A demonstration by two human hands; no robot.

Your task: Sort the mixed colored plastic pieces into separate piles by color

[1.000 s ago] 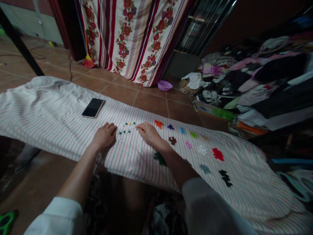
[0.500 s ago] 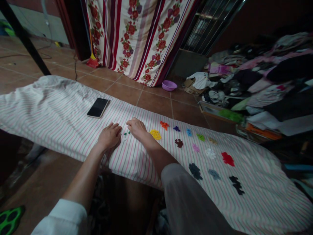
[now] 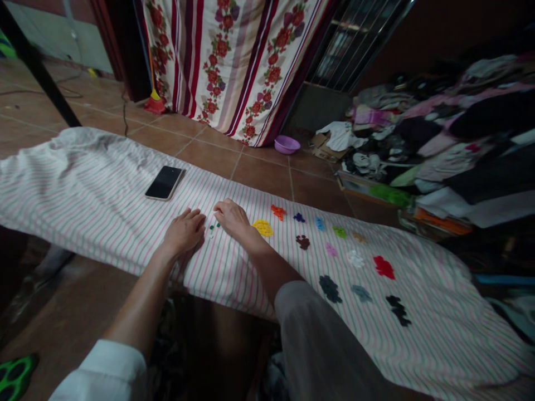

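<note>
My left hand (image 3: 185,229) lies palm down on the striped cloth (image 3: 234,278), its fingers stretched out. Just right of its fingertips are a few tiny dark green pieces (image 3: 212,227) and pale ones (image 3: 211,236), too small to make out well. Beyond them my right hand (image 3: 232,216) rests low over the cloth with fingers bent and tips together. Whatever may be between those fingertips is hidden. A pile of yellow pieces (image 3: 262,228) sits close by the right wrist.
Small piles spread rightward: orange (image 3: 278,211), brown (image 3: 302,242), white (image 3: 355,258), red (image 3: 383,267), black (image 3: 398,310) and several other colours. A phone (image 3: 164,182) lies left of the hands. Past the cloth's far edge, a purple basin (image 3: 287,145) stands on the tiled floor.
The whole view has shifted slightly, so things sit a little further left. Both hands keep nearly the same place beside the green pieces.
</note>
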